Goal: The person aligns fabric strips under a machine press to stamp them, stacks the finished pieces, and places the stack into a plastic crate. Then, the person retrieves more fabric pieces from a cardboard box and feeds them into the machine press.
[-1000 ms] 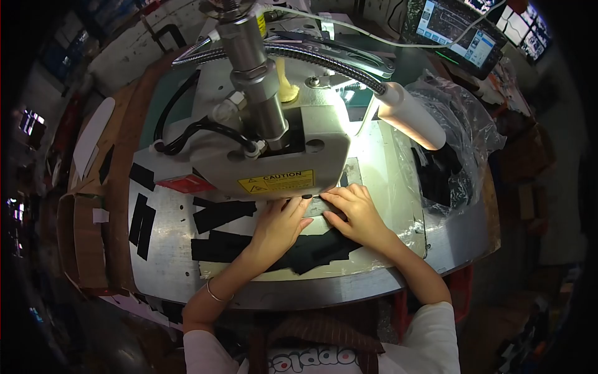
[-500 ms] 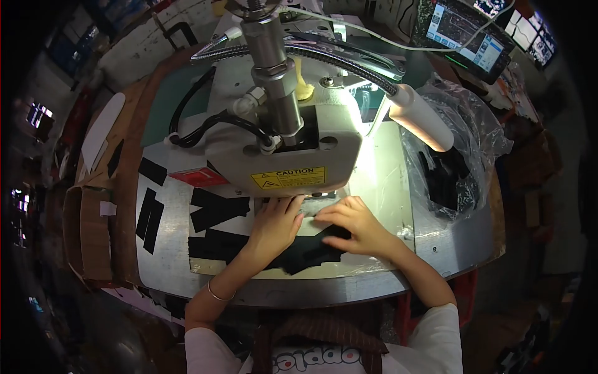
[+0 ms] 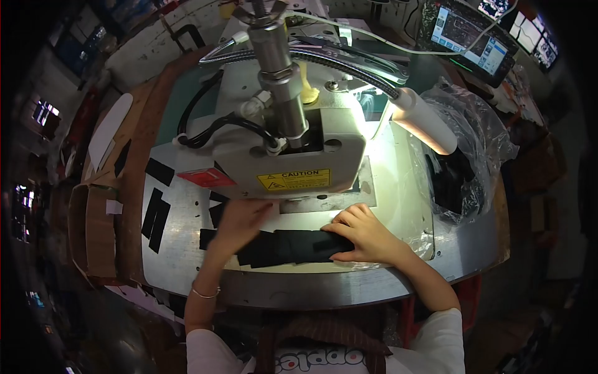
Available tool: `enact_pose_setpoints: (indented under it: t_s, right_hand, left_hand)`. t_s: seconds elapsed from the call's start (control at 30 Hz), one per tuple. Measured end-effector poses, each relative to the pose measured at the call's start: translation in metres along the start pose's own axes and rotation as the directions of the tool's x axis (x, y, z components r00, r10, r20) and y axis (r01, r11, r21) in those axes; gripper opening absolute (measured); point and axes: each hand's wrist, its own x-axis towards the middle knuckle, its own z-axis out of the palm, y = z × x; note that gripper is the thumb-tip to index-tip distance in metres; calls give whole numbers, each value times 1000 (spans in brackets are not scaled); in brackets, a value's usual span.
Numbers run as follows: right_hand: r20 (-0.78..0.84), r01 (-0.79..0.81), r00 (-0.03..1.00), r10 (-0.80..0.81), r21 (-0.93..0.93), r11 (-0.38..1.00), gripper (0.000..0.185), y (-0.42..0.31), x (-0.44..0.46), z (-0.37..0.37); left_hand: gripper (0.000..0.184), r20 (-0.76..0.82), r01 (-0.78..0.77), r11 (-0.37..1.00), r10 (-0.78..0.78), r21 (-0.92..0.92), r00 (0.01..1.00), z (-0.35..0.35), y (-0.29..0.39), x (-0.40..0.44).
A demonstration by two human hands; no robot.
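My right hand (image 3: 367,235) rests at the right end of a row of overlapping black strips (image 3: 286,247), with thumb and fingertips closed about that end. My left hand (image 3: 242,221) is smeared by motion and hovers over or beside more black strips (image 3: 216,209) on the left; whether its fingers hold anything does not show. Just beyond both hands stands the machine head (image 3: 293,156) with a yellow caution label (image 3: 294,180). A flat metal plate (image 3: 305,205) shows beneath its front edge.
Loose black strips (image 3: 156,215) lie on the left of the metal table (image 3: 180,249). A clear plastic bag (image 3: 476,187) with black pieces sits at the right. A white lamp (image 3: 427,128) hangs over the work, and a screen (image 3: 470,43) stands behind. A cardboard box (image 3: 99,230) is at far left.
My left hand has moved left, away from the machine head. My right hand has shifted slightly right and nearer me. The black strips in front now lie in a straighter row.
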Motion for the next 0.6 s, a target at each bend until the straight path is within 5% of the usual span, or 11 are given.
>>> enact_pose_setpoints:
  t_s: [0.03,0.13,0.23,0.33,0.6]
  right_hand:
    - [-9,0,1000,0,-1,1000,57,-1,0,1]
    - [-24,-1,1000,0,-12,1000,58,-3,0,6]
    - [-22,20,1000,-20,-14,1000,60,-8,1,16]
    - [18,33,999,-34,12,999,65,-14,2,16]
    - [21,92,995,-94,88,992,62,-15,4,11]
  left_hand:
    - [28,-54,77,997,-78,-19,996,-6,-14,-3]
    - [40,-160,112,948,-66,299,985,-16,-54,-6]
    - [54,-67,319,941,-327,-115,942,-22,-76,0]
    - [62,-148,242,966,-253,-88,956,-27,-87,-3]
    - [47,-193,260,951,-226,170,955,-54,-94,-14]
